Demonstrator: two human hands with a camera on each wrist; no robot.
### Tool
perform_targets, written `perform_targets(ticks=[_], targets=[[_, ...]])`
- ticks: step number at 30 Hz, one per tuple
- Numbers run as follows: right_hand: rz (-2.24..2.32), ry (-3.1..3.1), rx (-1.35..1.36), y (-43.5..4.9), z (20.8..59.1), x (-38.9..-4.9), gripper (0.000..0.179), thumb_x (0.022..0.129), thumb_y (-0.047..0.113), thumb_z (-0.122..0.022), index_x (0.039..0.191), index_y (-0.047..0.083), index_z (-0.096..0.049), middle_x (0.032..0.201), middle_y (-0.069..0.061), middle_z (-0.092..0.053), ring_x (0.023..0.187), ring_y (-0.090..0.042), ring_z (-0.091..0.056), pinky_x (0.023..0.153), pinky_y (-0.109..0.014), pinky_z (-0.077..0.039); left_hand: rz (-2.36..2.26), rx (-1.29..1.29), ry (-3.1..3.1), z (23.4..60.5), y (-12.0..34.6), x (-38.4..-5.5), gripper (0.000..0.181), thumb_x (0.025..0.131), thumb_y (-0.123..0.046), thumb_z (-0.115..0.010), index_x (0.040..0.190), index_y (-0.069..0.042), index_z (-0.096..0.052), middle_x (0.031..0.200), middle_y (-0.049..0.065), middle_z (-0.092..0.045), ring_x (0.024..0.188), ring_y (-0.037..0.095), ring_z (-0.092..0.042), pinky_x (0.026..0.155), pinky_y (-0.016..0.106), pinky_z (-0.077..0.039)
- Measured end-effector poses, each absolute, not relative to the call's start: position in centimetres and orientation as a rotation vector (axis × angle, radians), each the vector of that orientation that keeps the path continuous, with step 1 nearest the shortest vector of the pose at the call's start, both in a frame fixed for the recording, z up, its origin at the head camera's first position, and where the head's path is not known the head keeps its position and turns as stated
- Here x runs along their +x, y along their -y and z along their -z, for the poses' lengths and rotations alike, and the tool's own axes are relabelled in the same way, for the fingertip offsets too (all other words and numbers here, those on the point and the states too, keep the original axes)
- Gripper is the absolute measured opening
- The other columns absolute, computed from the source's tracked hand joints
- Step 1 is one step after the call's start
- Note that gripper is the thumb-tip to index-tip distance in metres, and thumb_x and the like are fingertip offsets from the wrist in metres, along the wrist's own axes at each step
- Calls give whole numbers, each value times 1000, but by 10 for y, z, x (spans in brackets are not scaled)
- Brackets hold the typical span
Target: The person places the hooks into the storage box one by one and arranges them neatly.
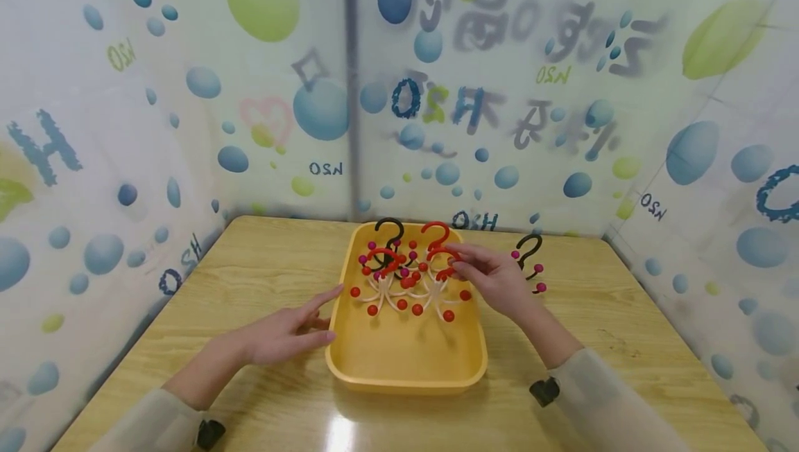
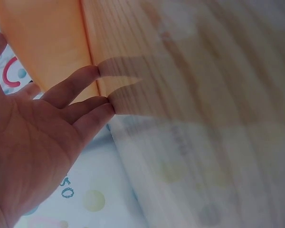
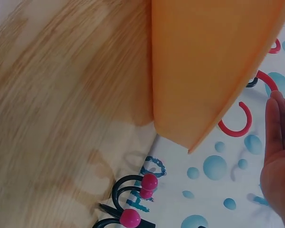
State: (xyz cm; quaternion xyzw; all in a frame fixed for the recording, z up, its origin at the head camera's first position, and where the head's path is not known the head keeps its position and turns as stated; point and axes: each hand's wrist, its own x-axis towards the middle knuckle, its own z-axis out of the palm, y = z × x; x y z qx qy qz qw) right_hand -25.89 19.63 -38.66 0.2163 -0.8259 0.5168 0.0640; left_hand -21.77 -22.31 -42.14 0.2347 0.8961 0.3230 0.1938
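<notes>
A yellow plastic tray [image 1: 406, 362] holds several small claw-shaped hangers, each with a hook on top and curved arms tipped with balls. My right hand [image 1: 499, 279] pinches the red hook of a white-armed hanger [image 1: 437, 289] at the tray's right side. Another white-armed, red-hooked hanger [image 1: 383, 285] stands to its left. Behind them are a black hanger [image 1: 390, 230] and a further red hook [image 1: 437, 230]. My left hand [image 1: 284, 334] is at the tray's left wall, fingers extended; in the left wrist view, its fingertips [image 2: 104, 107] reach the tray's lower edge.
A black hanger with magenta balls [image 1: 530, 251] stands on the wooden table [image 1: 599, 313] right of the tray, partly behind my right hand. Patterned curtains [image 1: 324, 181] enclose the table at the back and sides.
</notes>
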Motion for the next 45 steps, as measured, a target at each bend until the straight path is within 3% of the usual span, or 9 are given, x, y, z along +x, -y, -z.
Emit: perform_targets(ticks=[12, 20, 27, 35, 39, 45], targets=[[-1516, 2534, 681, -193, 396, -267, 34, 108, 5, -69, 141, 10, -76, 128, -18, -80, 106, -32, -82, 87, -28, -67, -918, 642, -2504, 424, 223, -216, 83, 110, -57, -60, 177, -37, -15, 155, 17, -66, 147, 45, -59, 126, 72, -37], [-1488, 2651, 624, -195, 400, -269, 35, 108, 8, -69, 142, 16, -76, 122, -17, -83, 100, -26, -83, 92, -55, -66, -928, 644, -2502, 425, 223, -216, 82, 110, -56, -60, 177, -39, -15, 156, 18, -65, 146, 45, -60, 125, 72, -38], [-1571, 2653, 618, -200, 400, -272, 37, 107, 3, -68, 143, 12, -75, 128, -22, -80, 103, -29, -83, 93, -49, -67, -925, 657, -2502, 424, 223, -217, 83, 111, -55, -60, 178, -36, -15, 156, 18, -65, 146, 45, -60, 125, 72, -38], [-1599, 2644, 613, -202, 401, -273, 36, 106, 2, -69, 140, 9, -76, 124, -23, -81, 102, -27, -84, 87, -28, -67, -910, 641, -2504, 422, 223, -217, 83, 110, -56, -59, 177, -39, -14, 156, 18, -65, 146, 46, -59, 124, 73, -39], [-1614, 2639, 612, -203, 402, -274, 36, 106, 2, -69, 140, 8, -76, 125, -26, -80, 101, -26, -83, 85, -26, -67, -918, 641, -2497, 422, 224, -217, 82, 111, -56, -59, 178, -38, -14, 157, 18, -64, 147, 46, -59, 124, 72, -39], [-1533, 2663, 593, -206, 403, -272, 37, 106, 5, -71, 141, 13, -76, 117, -18, -83, 95, -31, -82, 77, -24, -66, -920, 658, -2499, 423, 223, -217, 82, 111, -55, -58, 178, -36, -14, 156, 17, -65, 146, 44, -60, 125, 72, -38]])
